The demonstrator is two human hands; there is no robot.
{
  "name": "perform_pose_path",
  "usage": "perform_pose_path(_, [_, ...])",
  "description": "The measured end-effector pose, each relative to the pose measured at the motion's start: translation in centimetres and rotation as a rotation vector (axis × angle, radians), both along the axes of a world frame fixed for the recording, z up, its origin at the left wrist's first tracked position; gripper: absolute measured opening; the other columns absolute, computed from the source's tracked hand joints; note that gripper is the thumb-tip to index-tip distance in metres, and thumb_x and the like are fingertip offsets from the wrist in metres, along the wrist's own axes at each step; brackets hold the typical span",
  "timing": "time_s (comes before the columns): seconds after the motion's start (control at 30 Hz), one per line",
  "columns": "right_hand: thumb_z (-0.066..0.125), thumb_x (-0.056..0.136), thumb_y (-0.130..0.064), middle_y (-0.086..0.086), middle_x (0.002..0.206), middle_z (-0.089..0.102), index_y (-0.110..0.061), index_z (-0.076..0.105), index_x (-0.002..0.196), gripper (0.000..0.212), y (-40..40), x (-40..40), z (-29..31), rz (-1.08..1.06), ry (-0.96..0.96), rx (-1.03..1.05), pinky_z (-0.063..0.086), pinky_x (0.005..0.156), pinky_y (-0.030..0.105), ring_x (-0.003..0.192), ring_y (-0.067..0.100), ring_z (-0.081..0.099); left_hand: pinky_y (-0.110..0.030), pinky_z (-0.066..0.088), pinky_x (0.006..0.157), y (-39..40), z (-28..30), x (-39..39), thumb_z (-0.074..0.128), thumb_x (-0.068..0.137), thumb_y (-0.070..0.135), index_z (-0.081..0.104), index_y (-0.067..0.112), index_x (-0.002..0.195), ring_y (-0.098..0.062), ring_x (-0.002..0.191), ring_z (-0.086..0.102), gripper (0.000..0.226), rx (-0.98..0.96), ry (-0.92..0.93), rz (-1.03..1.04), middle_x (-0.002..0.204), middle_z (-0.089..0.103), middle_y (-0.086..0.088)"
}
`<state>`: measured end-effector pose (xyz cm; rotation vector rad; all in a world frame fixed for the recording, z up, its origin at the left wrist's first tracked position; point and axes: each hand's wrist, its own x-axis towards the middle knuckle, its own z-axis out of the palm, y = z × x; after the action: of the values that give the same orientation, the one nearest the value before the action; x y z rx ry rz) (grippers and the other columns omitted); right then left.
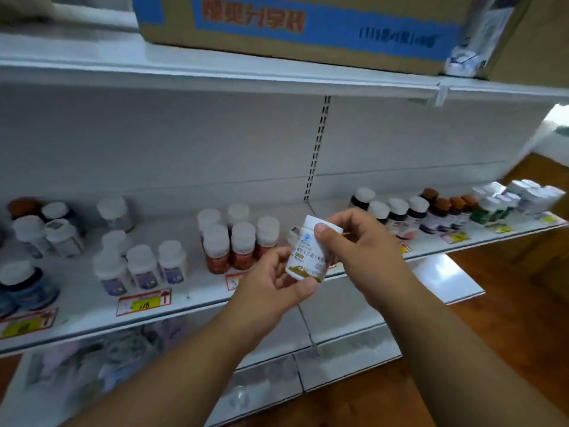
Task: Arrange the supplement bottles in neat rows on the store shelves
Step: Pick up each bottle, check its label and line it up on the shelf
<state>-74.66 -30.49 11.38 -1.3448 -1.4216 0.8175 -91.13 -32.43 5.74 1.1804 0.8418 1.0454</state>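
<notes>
White bottle (309,251) held in both hands before the middle shelf (92,306).
Left hand (271,285) curled under its base, right hand (360,241) pinching near the cap; red-labelled bottles (237,245) standing just behind.

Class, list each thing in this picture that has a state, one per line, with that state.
White bottle: capped, tilted, held off the shelf.
Left hand: grips the bottle's base.
Right hand: grips the bottle's top.
Red-label bottles: upright, capped, clustered.
Cardboard box: on the top shelf.
</notes>
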Motion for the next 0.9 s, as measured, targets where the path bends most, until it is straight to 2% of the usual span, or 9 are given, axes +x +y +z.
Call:
perform_pose_path(0.1, [0.067, 0.068, -0.051, 0.0, 0.076, 0.069, -0.027, 0.063, 0.082, 0.029, 0.5, -1.1, -0.7, 0.114, -0.005, -0.048, 0.058, 0.063, 0.042, 0.067, 0.019, 0.065, -0.019, 0.052, 0.078, -1.1, -0.1, -1.2, 0.078, 0.073, 0.014, 0.05, 0.021, 0.125, -0.01, 0.103, 0.066, 0.059, 0.0, 0.083, 0.091, 0.112, 0.07, 0.009])
perform_pose_path(0.23, [0.068, 0.069, -0.044, -0.002, 0.079, 0.069, -0.028, 0.061, 0.084, 0.023, 0.0, -6.8, -1.1, 0.289, -0.034, -0.079, 0.057, 0.064, 0.039, 0.069, 0.017, 0.066, -0.031, 0.055, 0.086, -3.4, -0.2, -6.5, 0.084, 0.064, 0.03, 0.052, 0.025, 0.124, -0.013, 0.103, 0.067, 0.069, 0.03, 0.244, 0.266, 0.113, 0.069, 0.005])
perform_pose_path(0.33, [0.071, 0.078, -0.032, -0.005, 0.078, 0.067, -0.027, 0.06, 0.085, 0.014, -0.6, -12.7, -0.9, 0.395, -0.071, -0.057, 0.056, 0.066, 0.035, 0.068, 0.013, 0.063, -0.035, 0.054, 0.088, -5.0, -0.6, -12.0, 0.086, 0.062, 0.029, 0.053, 0.025, 0.123, -0.016, 0.102, 0.067, 0.07, 0.018, 0.26, 0.345, 0.112, 0.069, 0.003])
perform_pose_path(0.43, [0.072, 0.079, -0.029, -0.007, 0.078, 0.067, -0.027, 0.059, 0.086, 0.014, -1.2, -19.7, -1.2, 0.468, -0.099, -0.049, 0.053, 0.063, 0.026, 0.068, 0.008, 0.061, -0.029, 0.055, 0.081, -6.5, -1.2, -18.5, 0.086, 0.059, 0.034, 0.052, 0.028, 0.124, -0.013, 0.1, 0.067, 0.074, 0.015, 0.26, 0.422, 0.109, 0.07, 0.007])
perform_pose_path(0.57, [0.072, 0.078, -0.031, -0.015, 0.077, 0.066, -0.035, 0.059, 0.087, 0.016, -2.2, -31.1, -2.7, 0.527, -0.114, -0.004, 0.046, 0.052, 0.015, 0.06, -0.002, 0.057, -0.018, 0.052, 0.074, -8.9, -2.2, -30.1, 0.081, 0.067, 0.038, 0.047, 0.038, 0.126, -0.004, 0.092, 0.065, 0.067, 0.058, 0.377, 0.538, 0.11, 0.066, 0.014])
perform_pose_path(0.63, [0.072, 0.08, -0.033, -0.019, 0.082, 0.064, -0.04, 0.058, 0.088, 0.018, -2.7, -37.0, -3.3, 0.527, -0.125, 0.046, 0.044, 0.054, 0.01, 0.066, -0.004, 0.059, -0.015, 0.05, 0.075, -10.0, -2.5, -36.5, 0.08, 0.071, 0.043, 0.046, 0.045, 0.122, 0.002, 0.094, 0.061, 0.062, 0.095, 0.497, 0.624, 0.109, 0.061, 0.024])
perform_pose_path(0.7, [0.07, 0.079, -0.04, -0.018, 0.089, 0.063, -0.043, 0.056, 0.09, 0.019, -3.1, -42.3, -3.7, 0.523, -0.216, 0.084, 0.043, 0.055, 0.008, 0.072, -0.006, 0.059, -0.01, 0.047, 0.075, -10.8, -2.5, -42.5, 0.078, 0.073, 0.047, 0.046, 0.043, 0.122, 0.007, 0.095, 0.056, 0.058, 0.123, 0.677, 0.723, 0.108, 0.057, 0.026])
perform_pose_path(0.8, [0.067, 0.077, -0.049, -0.015, 0.097, 0.059, -0.042, 0.052, 0.095, 0.024, -2.6, -48.7, -4.6, 0.541, -0.395, 0.067, 0.048, 0.061, 0.024, 0.075, -0.001, 0.059, -0.004, 0.039, 0.073, -10.5, -2.0, -49.9, 0.075, 0.077, 0.039, 0.054, 0.034, 0.118, 0.007, 0.095, 0.052, 0.046, 0.217, 0.919, 0.825, 0.108, 0.053, 0.021])
perform_pose_path(0.9, [0.065, 0.08, -0.043, -0.01, 0.102, 0.05, -0.042, 0.045, 0.096, 0.026, -0.7, -53.2, -6.3, 0.56, -0.587, 0.06, 0.039, 0.063, 0.028, 0.083, 0.01, 0.053, -0.024, 0.04, 0.084, -8.1, -2.4, -55.0, 0.073, 0.076, 0.024, 0.057, 0.022, 0.116, -0.017, 0.107, 0.051, 0.043, 0.393, 1.221, 0.827, 0.12, 0.055, 0.002])
